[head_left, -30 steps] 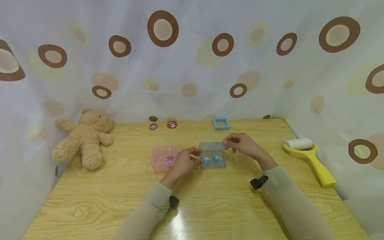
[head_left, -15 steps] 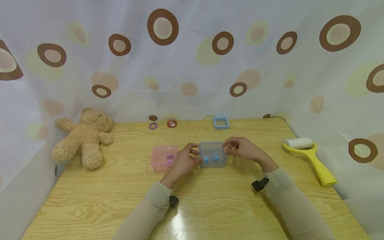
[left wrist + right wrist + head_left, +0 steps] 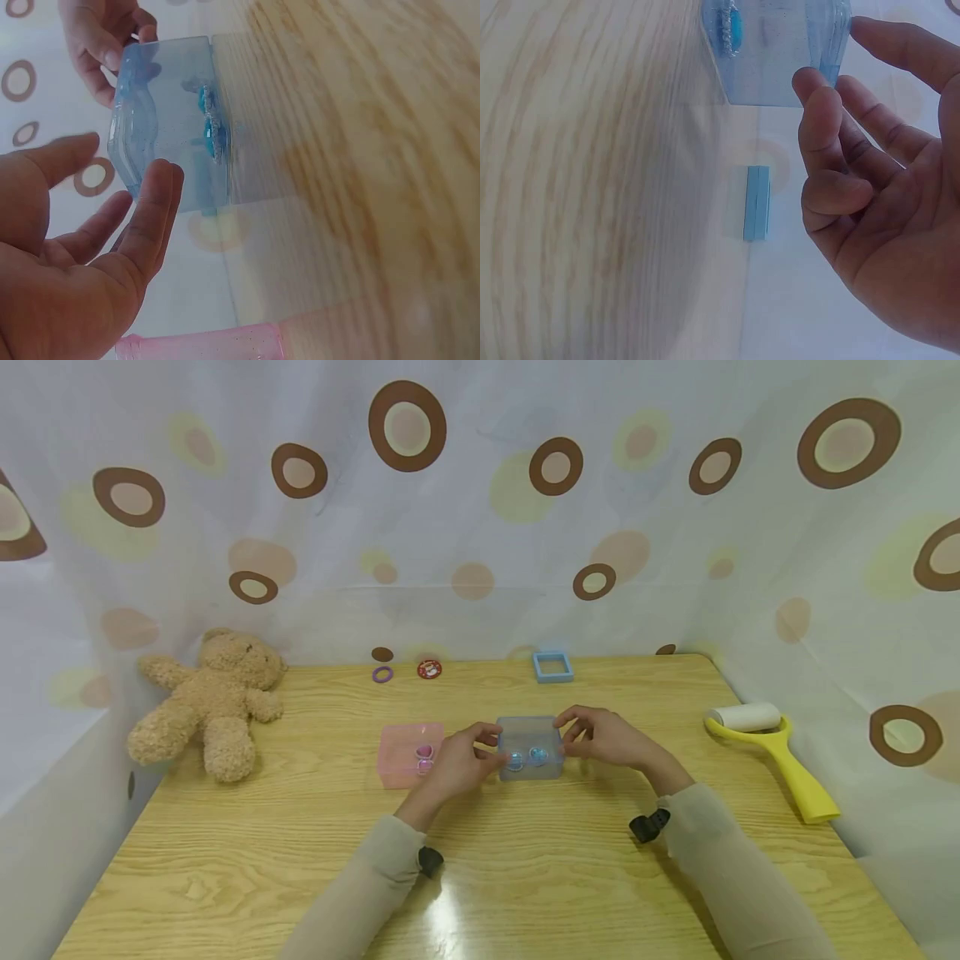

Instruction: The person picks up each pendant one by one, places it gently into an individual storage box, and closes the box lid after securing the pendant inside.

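Note:
A translucent blue box [image 3: 530,748] with its lid on stands mid-table, two round blue trinkets [image 3: 527,757] inside. My left hand [image 3: 461,762] holds the box's left end, thumb at the top corner and fingers on the front wall. My right hand [image 3: 603,739] pinches the right end of the lid. The left wrist view shows the box [image 3: 172,127] between my left hand [image 3: 90,255] and the right hand's fingertips [image 3: 112,56] on the lid edge. In the right wrist view, my right hand [image 3: 885,202] curls beside the box [image 3: 780,52].
A pink box [image 3: 408,753] holding pink trinkets sits just left of the blue one. A teddy bear [image 3: 213,702] lies far left and a yellow lint roller [image 3: 780,752] far right. At the back are a blue square frame [image 3: 553,667], a red disc [image 3: 430,670] and a purple ring [image 3: 382,675].
The right hand has come down and in, bringing the lid from raised above the box to flat on it. The left hand has stayed at the box's left end.

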Available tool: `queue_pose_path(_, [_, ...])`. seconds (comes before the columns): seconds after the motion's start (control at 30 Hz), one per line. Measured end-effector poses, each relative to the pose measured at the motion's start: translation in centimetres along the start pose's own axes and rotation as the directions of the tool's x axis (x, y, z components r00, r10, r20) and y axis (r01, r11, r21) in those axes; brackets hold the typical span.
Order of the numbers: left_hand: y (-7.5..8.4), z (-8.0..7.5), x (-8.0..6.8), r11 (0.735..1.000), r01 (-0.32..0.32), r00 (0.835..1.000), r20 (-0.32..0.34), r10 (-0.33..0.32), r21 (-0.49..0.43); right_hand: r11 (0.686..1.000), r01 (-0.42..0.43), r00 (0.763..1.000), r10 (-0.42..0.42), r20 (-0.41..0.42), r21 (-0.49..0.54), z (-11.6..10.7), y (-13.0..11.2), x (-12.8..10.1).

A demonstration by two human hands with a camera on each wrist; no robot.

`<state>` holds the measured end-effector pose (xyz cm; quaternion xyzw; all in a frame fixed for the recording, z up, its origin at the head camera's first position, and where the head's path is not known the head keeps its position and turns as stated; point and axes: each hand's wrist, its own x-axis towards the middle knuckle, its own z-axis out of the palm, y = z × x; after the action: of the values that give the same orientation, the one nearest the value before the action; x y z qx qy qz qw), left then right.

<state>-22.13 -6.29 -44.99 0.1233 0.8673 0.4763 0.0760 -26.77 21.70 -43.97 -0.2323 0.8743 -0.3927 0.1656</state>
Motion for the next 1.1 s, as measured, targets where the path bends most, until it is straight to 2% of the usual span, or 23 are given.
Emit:
queue_pose_path(0.5, [0.2, 0.4, 0.3, 0.999, 0.038, 0.999, -0.031, -0.039, -0.012, 0.999, -0.009, 1.000, 0.010, -0.001, 0.044, 0.0, -0.4, -0.2])
queue_pose_path(0.8, [0.3, 0.3, 0.1, 1.000, 0.019, 0.999, -0.032, -0.018, 0.024, 0.999, 0.021, 1.000, -0.022, -0.019, -0.029, -0.1, -0.1, -0.2])
queue_pose_path(0.97, [0.4, -0.5, 0.0, 1.000, 0.014, 0.999, -0.049, -0.013, 0.013, 0.995, 0.034, 0.997, -0.040, -0.072, -0.089, -0.8, -0.2, -0.3])
queue_pose_path(1.1, [0.6, -1.9, 0.0, 1.000, 0.015, 0.998, -0.062, -0.014, 0.011, 0.990, 0.027, 0.993, -0.042, -0.106, -0.140, -1.8, -0.3, -0.4])
